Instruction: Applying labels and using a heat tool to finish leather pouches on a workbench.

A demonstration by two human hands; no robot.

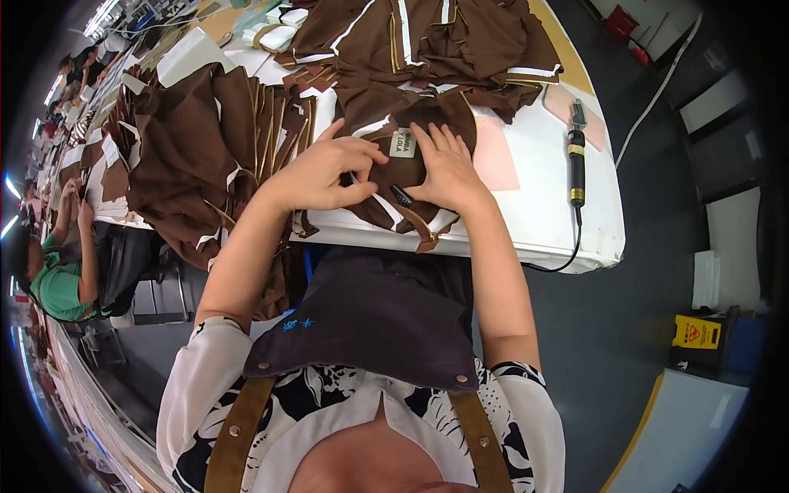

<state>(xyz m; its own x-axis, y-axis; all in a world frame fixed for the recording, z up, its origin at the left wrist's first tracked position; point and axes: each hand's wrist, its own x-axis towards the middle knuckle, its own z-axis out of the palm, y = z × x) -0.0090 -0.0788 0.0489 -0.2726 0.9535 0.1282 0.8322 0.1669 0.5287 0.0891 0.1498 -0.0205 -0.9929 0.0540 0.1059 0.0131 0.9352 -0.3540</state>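
Observation:
A brown fabric piece (411, 174) lies in front of me near the white table's edge, with a small pale label (401, 143) sewn or laid on it. My left hand (335, 171) rests over its left part, fingers bent and thumb apart from them. On the right side of the label, my right hand (446, 168) lies flat with spread fingers. By its thumb is a small black ridged object (402, 195); I cannot make out its kind. A strip with a gold zipper (426, 234) hangs at the fabric's near edge. What is under my palms is hidden.
A thick stack of brown zippered pieces (185, 144) stands at left, more brown pieces (460, 37) at the far side. On the right of the white table (542, 222) lie a black corded tool (577, 164) and pink sheets (497, 152). A person in green (66, 283) sits far left.

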